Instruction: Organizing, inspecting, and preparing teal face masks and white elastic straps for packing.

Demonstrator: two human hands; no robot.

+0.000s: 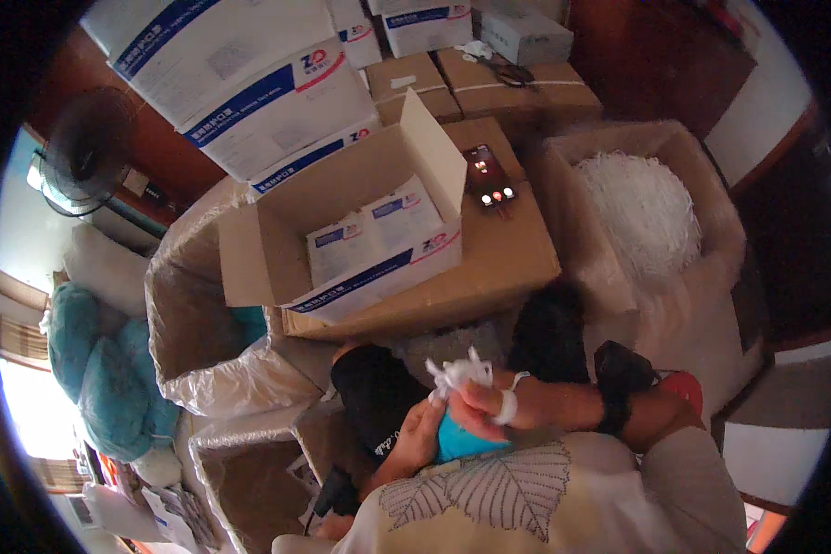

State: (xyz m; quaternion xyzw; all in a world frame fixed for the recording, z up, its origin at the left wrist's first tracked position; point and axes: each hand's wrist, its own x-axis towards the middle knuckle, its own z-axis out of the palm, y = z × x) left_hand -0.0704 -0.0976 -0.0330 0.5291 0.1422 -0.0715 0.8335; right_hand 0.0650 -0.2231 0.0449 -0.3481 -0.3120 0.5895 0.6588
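At lower centre of the frame, the right hand is gripping a tufted bundle of thin white cords, fingers clamping on its base, a white band wrapping round them. The left hand is meeting it from the left, fingers bending close together; whether they're pinching, I cannot tell. Below, between both hands, bright blue soft sheet material is showing. Past the knees, mid-frame, an open white-and-blue cardboard box is holding small white-and-blue cartons, while a lit black phone is lying just right. Toward the upper right, a plastic-lined brown box is brimming with white strands; upper left, large printed white cartons are towering.
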